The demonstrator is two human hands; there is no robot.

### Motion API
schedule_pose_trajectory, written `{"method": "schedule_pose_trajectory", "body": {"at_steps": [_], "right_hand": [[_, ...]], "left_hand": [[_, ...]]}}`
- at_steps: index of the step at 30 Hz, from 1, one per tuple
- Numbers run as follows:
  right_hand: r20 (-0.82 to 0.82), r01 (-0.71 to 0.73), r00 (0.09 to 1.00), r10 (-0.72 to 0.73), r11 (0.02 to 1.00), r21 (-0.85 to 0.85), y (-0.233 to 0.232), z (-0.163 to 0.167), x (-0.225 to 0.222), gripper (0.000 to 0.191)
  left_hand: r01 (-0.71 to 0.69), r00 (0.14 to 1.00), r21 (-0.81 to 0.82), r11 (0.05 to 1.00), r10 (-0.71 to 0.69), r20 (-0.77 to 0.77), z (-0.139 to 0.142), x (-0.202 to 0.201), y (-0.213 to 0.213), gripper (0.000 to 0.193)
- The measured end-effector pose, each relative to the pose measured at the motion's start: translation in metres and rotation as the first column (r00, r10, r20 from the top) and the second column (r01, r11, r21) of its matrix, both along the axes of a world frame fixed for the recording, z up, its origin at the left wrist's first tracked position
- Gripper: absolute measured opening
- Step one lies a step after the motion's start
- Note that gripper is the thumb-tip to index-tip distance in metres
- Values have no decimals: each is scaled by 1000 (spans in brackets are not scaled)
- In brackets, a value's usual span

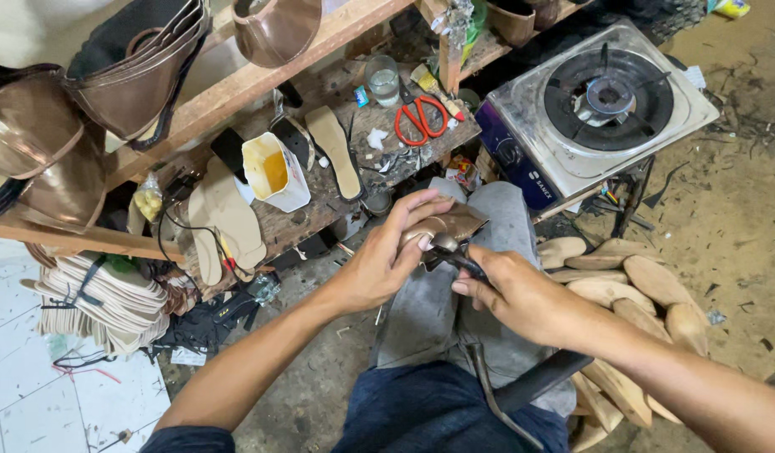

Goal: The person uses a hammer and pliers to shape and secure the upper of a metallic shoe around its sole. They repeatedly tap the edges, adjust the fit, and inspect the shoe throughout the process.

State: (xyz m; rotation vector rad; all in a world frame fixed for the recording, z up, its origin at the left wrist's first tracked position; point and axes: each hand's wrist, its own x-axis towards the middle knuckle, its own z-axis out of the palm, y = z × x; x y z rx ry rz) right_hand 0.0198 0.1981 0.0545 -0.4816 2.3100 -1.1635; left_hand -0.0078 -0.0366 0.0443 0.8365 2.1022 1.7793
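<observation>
my left hand (386, 256) clamps the bronze shoe (444, 226) on my knee, right hand (509, 289) grips pliers (454, 256) beside my thumb; i judge a slip could pinch it or tear the upper.

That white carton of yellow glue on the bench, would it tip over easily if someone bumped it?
Probably yes. The white carton stands tall on a narrow base and already leans on the cluttered wooden bench. Its top is cut open, so the yellow contents would likely spill. The thin walls look soft and may buckle if squeezed.
</observation>
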Motion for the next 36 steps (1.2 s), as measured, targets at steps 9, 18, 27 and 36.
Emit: {"method": "schedule_pose_trajectory", "body": {"at_steps": [9, 18, 27, 36], "right_hand": [[-477, 203, 862, -172, 979, 15, -37, -52, 21, 31], [173, 76, 984, -36, 970, -230, -8, -35, 10, 21], [-490, 91, 865, -110, 994, -64, -27, -44, 19, 29], [-356, 134, 918, -178, 980, -144, -36, -52, 27, 25]], "left_hand": [[-62, 985, 33, 998, 55, 166, -6, -6, -5, 45], [-36, 999, -6, 999, 36, -10, -5, 4, -5, 53], [-148, 989, -131, 980, 147, -16, -3, 5, -4, 53], [-148, 975, -172, 974, 172, 138, -23, 7, -13, 49]]}}
